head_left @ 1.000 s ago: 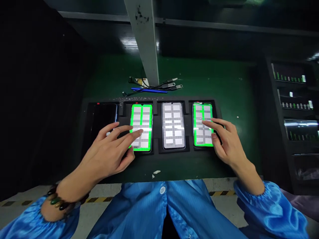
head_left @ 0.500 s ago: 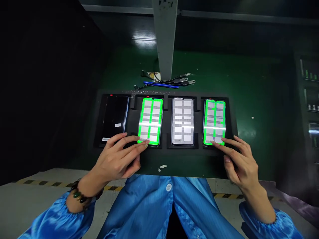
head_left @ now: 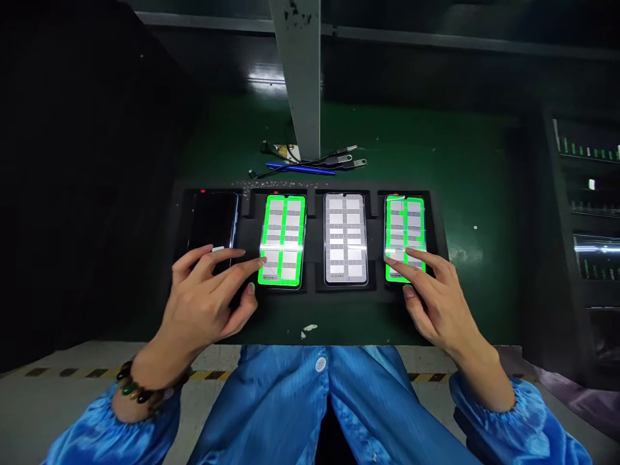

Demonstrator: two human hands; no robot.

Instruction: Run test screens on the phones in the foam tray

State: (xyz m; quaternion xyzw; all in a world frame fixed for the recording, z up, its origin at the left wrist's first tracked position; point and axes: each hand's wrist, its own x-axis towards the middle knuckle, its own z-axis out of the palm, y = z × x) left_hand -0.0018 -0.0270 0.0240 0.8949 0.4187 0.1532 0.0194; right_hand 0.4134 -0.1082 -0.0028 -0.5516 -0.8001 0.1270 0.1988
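Your hands are both open, fingers spread, gripping nothing. Your left hand [head_left: 208, 298] has its index tip on the near-left edge of the second phone [head_left: 283, 240]. Your right hand [head_left: 436, 300] has its index tip low on the rightmost phone [head_left: 405, 226]. Both phones sit in the black tray [head_left: 339, 296] on the green tabletop [head_left: 436, 161].

Judgement: keep each tip light and steady, and cover the grey cells left.

Against half a second ago, your right tip sits farther up its screen.

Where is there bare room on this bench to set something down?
Barest: the green mat behind the tray, bordered by the post, the cables and the right-hand racks. A narrow strip in front of the tray, between the left hand and right hand, holds only a white scrap. Crowded: the tray, four phones and both hands' fingers on it.
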